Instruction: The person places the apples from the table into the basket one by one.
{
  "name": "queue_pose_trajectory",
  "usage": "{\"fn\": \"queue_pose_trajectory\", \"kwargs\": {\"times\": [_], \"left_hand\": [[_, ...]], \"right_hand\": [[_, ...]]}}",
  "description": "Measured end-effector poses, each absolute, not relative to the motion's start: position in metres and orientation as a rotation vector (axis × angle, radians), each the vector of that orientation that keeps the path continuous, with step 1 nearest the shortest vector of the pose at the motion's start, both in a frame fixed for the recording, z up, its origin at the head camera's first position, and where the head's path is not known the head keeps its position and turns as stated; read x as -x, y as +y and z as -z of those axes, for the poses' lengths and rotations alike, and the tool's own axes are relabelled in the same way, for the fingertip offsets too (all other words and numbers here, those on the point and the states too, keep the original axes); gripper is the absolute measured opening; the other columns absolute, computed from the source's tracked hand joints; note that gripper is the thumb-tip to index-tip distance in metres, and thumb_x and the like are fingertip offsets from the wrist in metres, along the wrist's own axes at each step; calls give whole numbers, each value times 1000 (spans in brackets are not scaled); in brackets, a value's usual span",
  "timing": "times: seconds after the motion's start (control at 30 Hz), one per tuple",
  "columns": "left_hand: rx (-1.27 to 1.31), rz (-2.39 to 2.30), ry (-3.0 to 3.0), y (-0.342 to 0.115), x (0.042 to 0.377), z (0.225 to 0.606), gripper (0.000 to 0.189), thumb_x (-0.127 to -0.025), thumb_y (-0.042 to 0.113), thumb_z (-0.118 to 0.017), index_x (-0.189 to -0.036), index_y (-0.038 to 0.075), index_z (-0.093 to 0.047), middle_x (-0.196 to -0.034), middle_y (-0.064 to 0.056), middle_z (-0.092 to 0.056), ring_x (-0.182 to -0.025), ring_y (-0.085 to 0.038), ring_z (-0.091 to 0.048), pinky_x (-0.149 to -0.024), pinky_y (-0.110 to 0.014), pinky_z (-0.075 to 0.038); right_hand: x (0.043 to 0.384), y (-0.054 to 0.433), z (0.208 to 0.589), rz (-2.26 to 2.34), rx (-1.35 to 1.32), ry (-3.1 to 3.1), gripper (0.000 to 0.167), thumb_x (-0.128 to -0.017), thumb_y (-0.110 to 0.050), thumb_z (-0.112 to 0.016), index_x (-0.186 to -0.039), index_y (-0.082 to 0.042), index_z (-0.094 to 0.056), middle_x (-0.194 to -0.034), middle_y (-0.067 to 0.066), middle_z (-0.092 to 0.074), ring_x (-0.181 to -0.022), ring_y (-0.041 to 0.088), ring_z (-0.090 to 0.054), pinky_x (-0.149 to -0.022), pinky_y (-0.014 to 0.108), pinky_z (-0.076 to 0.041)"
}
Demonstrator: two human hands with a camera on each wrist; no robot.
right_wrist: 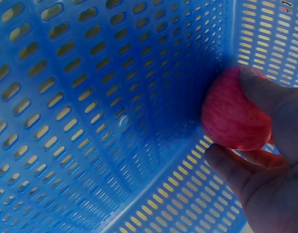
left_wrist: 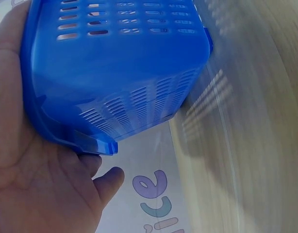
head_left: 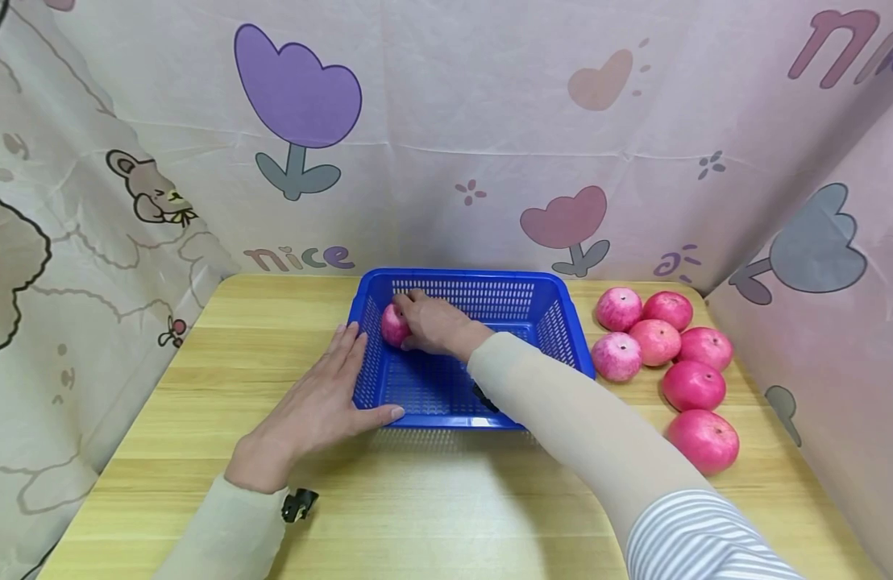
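A blue plastic basket (head_left: 446,422) with slotted sides stands on the table. Inside it, at the left end, my right hand (head_left: 439,324) grips a pink-red apple (head_left: 394,325). Seen from the right wrist, thumb and fingers sit around the streaked apple (right_wrist: 231,111), low in the basket by a slotted wall. My left hand (head_left: 319,399) rests on the basket's near left corner, fingers straight along the left rim and thumb on the front rim. In the left wrist view the palm (left_wrist: 37,179) lies against the outside of that corner.
Several pink-red apples (head_left: 693,385) lie grouped on the wooden table (head_left: 446,507) to the right of the basket. A printed curtain (head_left: 432,105) hangs behind the table and along both sides.
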State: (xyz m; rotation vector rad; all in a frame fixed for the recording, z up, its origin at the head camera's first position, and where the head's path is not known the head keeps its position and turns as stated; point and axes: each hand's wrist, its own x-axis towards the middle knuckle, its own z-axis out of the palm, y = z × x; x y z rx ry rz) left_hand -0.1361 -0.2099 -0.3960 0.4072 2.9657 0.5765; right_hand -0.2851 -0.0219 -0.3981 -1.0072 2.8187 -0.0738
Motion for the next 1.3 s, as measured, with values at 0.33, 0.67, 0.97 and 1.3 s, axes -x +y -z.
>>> {"fn": "queue_pose_trajectory", "kwargs": {"times": [0.33, 0.67, 0.97, 1.3], "left_hand": [[-405, -570, 2968, -211, 135, 398, 134, -81, 95, -51, -170, 5, -8, -178, -15, 3, -165, -37, 1, -125, -67, -22], [-401, -577, 2964, -210, 135, 397, 134, -80, 96, -50, -170, 5, -9, -178, -15, 3, -165, -38, 0, -124, -67, -23], [-412, -573, 2969, -211, 135, 397, 131, -83, 91, -56, -169, 4, -10, -178, -17, 3, -165, -38, 0, -125, -67, -22], [-418, -572, 2973, -211, 136, 397, 131, -82, 92, -54, -170, 5, -10, -178, -16, 1, -165, -38, -1, -124, -66, -23]], "right_hand": [[281, -20, 398, 62, 1001, 2792, 83, -103, -42, -69, -169, -17, -26, -161, 18, -44, -141, 31, -57, -118, 45, -46], [282, -22, 398, 79, 973, 2798, 84, -101, -43, -71, -168, -17, -28, -160, 16, -46, -141, 31, -57, -118, 46, -46], [281, -23, 396, 84, 958, 2789, 89, -99, -45, -73, -169, -15, -25, -160, 18, -45, -141, 32, -57, -119, 46, -46], [279, -21, 393, 85, 942, 2767, 93, -99, -45, -73, -169, -13, -21, -166, 18, -39, -148, 34, -50, -123, 48, -40]]}}
